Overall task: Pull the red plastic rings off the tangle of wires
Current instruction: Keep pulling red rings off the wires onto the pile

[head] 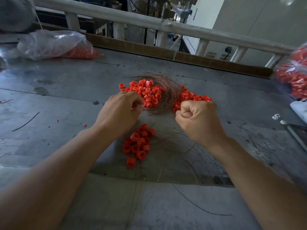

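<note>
The wires [171,90] lie in a curved coppery tangle at the middle of the surface [66,97], with red rings [147,93] heaped in its left side and more of them spilled just beside it on the right. The left hand [119,110] is at the tangle's near-left edge, fingers curled down with a bit of red showing under them, so its grip is pinching a ring there. The right hand [197,117] sits at the near-right edge as a tight fist, thumb across the fingers. Its grip is clenched, and I cannot tell what, if anything, is inside. Between the forearms lies a loose pile [138,143] of rings, with thin strands [182,155] trailing to its right. A clear bag [54,44] holding rings lies far left and another bag [292,73] is at the right edge. A pale railing [149,22] runs behind the surface.
</note>
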### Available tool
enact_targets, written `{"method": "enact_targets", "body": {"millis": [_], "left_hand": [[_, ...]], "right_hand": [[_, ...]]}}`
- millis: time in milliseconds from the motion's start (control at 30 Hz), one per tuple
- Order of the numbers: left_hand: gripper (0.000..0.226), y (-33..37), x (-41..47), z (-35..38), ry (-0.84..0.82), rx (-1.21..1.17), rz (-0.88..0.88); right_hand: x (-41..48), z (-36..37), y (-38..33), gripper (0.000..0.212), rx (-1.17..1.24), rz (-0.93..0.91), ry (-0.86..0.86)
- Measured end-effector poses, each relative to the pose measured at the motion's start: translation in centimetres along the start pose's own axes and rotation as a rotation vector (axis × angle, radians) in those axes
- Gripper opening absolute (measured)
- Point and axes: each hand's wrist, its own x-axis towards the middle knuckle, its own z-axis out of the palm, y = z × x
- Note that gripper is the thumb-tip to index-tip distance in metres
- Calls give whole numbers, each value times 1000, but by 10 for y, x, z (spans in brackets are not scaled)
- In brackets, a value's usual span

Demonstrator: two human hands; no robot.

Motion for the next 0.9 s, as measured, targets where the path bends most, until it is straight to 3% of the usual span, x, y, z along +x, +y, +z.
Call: {"method": "enact_targets", "body": {"millis": [133, 267, 467, 633, 767, 900], "left_hand": [[10, 3, -1, -1, 11, -62, 18], [10, 6, -3, -1, -16, -65, 45], [9, 11, -4, -2, -39, -67, 93], [8, 11, -5, -1, -51, -97, 86], [9, 9, -5, -1, -36, -122, 40], [9, 9, -5, 0, -28, -130, 58]], "right_hand": [[3, 0, 13, 50, -85, 145, -94], [5, -1, 17, 8, -116, 192, -203], [10, 10, 12, 34, -159, 28, -285], [8, 20, 17, 41, -188, 21, -428], [9, 19, 20, 37, -178, 57, -395], [9, 19, 18, 17, -144, 30, -298]]}}
